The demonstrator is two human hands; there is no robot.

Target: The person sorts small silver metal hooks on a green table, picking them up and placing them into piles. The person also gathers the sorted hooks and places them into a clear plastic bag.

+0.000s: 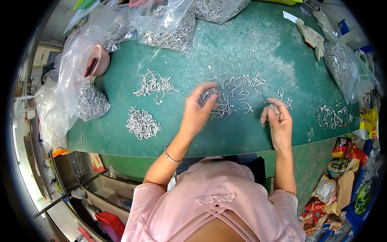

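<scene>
My left hand (198, 105) is curled round a bunch of small curved silver metal pieces (209, 94), held just over the green table. Close beside it lies a loose scatter of the same curved pieces (243, 83), denser at its near left end. To the right of that scatter, my right hand (279, 117) is raised with its fingers bent and thumb drawn in; what they hold, if anything, is too small to make out. A small cluster of curved pieces (285, 99) lies just beyond the right hand. Two heaps sit to my left, a farther heap (153, 85) and a nearer heap (142, 123).
Clear plastic bags of metal pieces (171, 34) line the far edge, with another bag (92, 101) at left and one (340, 66) at right. A pink bowl (102, 60) holds a dark phone-like object. Small ring-shaped pieces (332, 117) and a work glove (311, 37) lie on the right.
</scene>
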